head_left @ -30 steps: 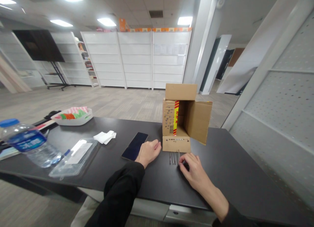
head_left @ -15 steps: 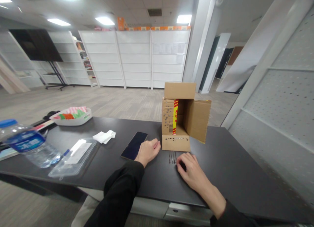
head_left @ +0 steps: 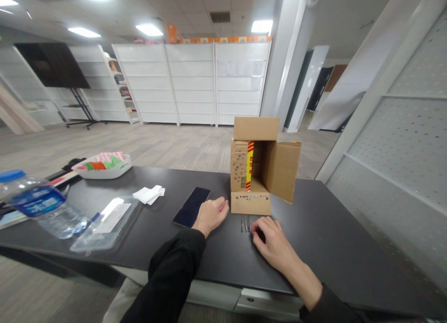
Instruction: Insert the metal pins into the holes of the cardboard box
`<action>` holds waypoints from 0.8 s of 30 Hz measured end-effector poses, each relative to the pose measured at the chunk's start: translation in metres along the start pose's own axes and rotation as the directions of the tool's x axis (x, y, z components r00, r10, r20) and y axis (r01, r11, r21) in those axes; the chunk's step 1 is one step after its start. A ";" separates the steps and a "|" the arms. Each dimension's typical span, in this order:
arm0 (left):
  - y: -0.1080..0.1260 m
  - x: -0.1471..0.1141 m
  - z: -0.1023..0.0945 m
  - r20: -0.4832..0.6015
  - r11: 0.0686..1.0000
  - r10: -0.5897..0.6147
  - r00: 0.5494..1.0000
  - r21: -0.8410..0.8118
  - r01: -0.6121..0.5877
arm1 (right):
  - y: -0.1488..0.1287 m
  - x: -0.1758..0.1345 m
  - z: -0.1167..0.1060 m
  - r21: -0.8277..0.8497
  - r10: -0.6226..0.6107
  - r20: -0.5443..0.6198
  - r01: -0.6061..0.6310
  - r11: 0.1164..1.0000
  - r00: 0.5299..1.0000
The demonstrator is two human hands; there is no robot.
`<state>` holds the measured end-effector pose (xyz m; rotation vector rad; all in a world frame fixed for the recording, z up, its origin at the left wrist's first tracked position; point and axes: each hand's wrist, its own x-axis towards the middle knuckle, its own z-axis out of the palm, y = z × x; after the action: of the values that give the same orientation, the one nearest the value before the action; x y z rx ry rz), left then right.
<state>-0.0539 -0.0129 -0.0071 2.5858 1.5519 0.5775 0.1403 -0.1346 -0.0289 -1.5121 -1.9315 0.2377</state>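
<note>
My left hand point(head_left: 211, 215) rests on the dark table with its fingers curled in, nothing showing in it. It lies between a black phone point(head_left: 190, 207) and an opened cardboard box point(head_left: 239, 167). Several thin metal rods point(head_left: 245, 223), too small to name exactly, lie side by side in front of the box's lower flap point(head_left: 250, 205). Just right of them, my right hand point(head_left: 270, 241) is closed on the table, thumb and fingertips together beside the rightmost rod. Whether those fingertips hold anything is hidden. A row of small holes or studs marks the flap.
On the left are a clear plastic case point(head_left: 104, 225), folded white tissue point(head_left: 149, 194), a water bottle point(head_left: 42, 204) lying tilted, and a white basket point(head_left: 108, 173) with colourful packets. A perforated panel point(head_left: 412, 118) stands along the right side.
</note>
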 end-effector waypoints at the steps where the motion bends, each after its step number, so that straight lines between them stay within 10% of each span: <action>1: 0.000 0.000 0.000 0.001 1.000 0.003 1.000 0.002 -0.003 | -0.001 0.000 0.000 -0.001 0.000 0.003 0.000 1.000 1.000; 24: -0.002 0.000 0.003 -0.029 1.000 0.025 0.999 0.001 -0.025 | -0.001 0.000 -0.001 -0.030 -0.005 0.002 0.005 1.000 1.000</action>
<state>-0.0546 -0.0110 -0.0103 2.6121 1.5310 0.6197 0.1398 -0.1351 -0.0276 -1.5265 -1.9482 0.2083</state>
